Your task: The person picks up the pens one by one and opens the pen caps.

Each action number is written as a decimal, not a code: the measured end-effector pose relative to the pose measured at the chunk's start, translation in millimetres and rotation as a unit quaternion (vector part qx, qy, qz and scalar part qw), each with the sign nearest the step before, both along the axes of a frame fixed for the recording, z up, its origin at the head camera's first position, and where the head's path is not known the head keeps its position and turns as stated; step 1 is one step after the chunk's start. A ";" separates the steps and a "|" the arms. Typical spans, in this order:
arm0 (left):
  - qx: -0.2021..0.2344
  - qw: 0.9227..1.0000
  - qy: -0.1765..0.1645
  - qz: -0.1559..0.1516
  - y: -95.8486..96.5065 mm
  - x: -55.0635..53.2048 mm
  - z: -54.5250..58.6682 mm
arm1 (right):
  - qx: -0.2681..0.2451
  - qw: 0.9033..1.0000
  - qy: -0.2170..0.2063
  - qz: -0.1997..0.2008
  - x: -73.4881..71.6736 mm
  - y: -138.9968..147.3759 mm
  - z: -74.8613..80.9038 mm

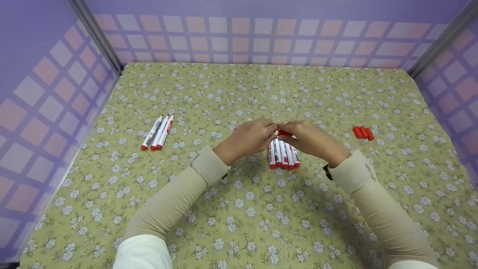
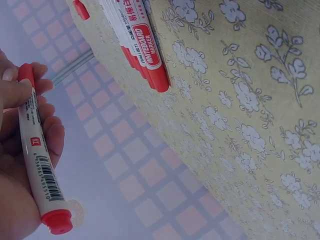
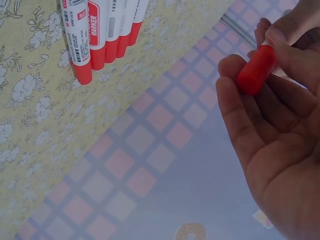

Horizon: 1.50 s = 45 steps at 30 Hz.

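My left hand holds a white whiteboard marker with a red end plug, its fingers curled along the barrel. At the marker's other end is a red cap, which my right hand pinches in its fingers. Both hands meet above a row of several white markers lying side by side, red ends toward me. The far ends of that row are hidden under the hands. The lettering on one marker of the row reads "whiteboard marker".
Three markers without caps lie to the left, dark tips pointing away. Three loose red caps sit together on the right. A flowered yellow cloth covers the table, and checked purple panels stand round its back and sides.
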State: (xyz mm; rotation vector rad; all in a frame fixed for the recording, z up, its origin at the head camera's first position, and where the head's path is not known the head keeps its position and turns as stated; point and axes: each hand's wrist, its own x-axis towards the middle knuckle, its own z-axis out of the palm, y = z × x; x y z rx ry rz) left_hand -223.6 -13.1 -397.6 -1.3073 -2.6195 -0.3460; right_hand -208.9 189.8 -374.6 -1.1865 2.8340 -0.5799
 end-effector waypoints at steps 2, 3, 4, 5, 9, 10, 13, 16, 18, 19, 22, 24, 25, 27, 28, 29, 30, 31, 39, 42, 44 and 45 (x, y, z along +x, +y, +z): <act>-0.002 1.000 0.000 -0.004 0.3 0.8 0.3 | 0.017 1.000 0.011 -0.001 1.9 -2.3 0.6; -0.002 1.000 0.001 -0.006 0.3 1.3 0.2 | 0.029 0.999 0.016 -0.004 3.0 -3.7 0.6; -0.004 1.000 0.003 -0.008 0.4 1.6 -0.1 | 0.040 0.999 0.023 -0.005 4.0 -5.1 0.4; -0.003 1.000 0.003 -0.010 0.4 1.9 -0.2 | 0.052 0.998 0.032 -0.005 5.1 -6.5 -0.1; 0.007 1.000 0.000 -0.022 -0.1 2.8 -2.4 | 0.082 0.994 0.071 -0.017 9.3 -11.3 -3.9; 0.010 1.000 -0.001 -0.024 -0.3 2.9 -3.0 | 0.086 0.992 0.085 -0.019 10.3 -12.3 -4.7; 0.020 0.999 -0.001 -0.031 0.0 2.6 -4.6 | 0.103 0.987 0.121 -0.027 13.7 -14.6 -6.2; 0.022 0.999 -0.006 -0.034 -0.2 2.6 -5.2 | 0.115 0.981 0.151 -0.028 16.7 -15.9 -6.5; 0.022 0.999 -0.015 -0.033 -0.5 2.6 -5.4 | 0.113 0.980 0.160 -0.026 17.6 -16.1 -7.7; 0.022 0.999 -0.019 -0.031 -0.8 2.7 -5.3 | 0.110 0.980 0.164 -0.026 17.8 -16.1 -8.3; 0.020 0.999 -0.031 -0.025 -1.5 2.6 -4.0 | 0.092 0.981 0.167 -0.024 17.3 -15.7 -10.6; 0.019 0.999 -0.042 -0.020 -2.0 2.4 -2.9 | 0.080 0.982 0.172 -0.021 16.6 -15.2 -12.6; 0.019 0.998 -0.050 -0.019 -2.1 2.3 -2.3 | 0.077 0.981 0.177 -0.019 16.0 -15.0 -13.8; 0.019 0.998 -0.065 -0.017 -2.4 2.0 -1.5 | 0.074 0.979 0.189 -0.015 15.3 -14.6 -16.0; 0.019 0.997 -0.073 -0.016 -2.5 2.0 -1.1 | 0.074 0.978 0.196 -0.013 15.2 -14.5 -16.8; 0.018 0.997 -0.078 -0.014 -2.6 2.0 -0.7 | 0.074 0.976 0.204 -0.011 15.1 -14.4 -17.8; 0.018 0.996 -0.084 -0.013 -2.7 1.9 -0.4 | 0.076 0.974 0.213 -0.008 15.2 -14.2 -18.5; 0.018 0.996 -0.088 -0.013 -2.7 1.7 0.1 | 0.079 0.972 0.221 -0.006 15.4 -13.9 -19.2; 0.023 0.994 -0.110 -0.018 -6.9 -1.3 -0.8 | 0.112 0.944 0.310 0.020 15.7 -12.0 -22.9; 0.029 0.993 -0.116 -0.018 -8.6 -1.6 -1.9 | 0.080 0.956 0.283 0.021 15.0 -11.9 -24.0; 0.033 0.992 -0.120 -0.020 -8.3 -1.5 -2.3 | 0.061 0.961 0.268 0.019 14.4 -11.6 -25.1; 0.034 0.992 -0.121 -0.021 -8.2 -1.3 -2.5 | 0.052 0.964 0.261 0.018 14.2 -11.3 -25.5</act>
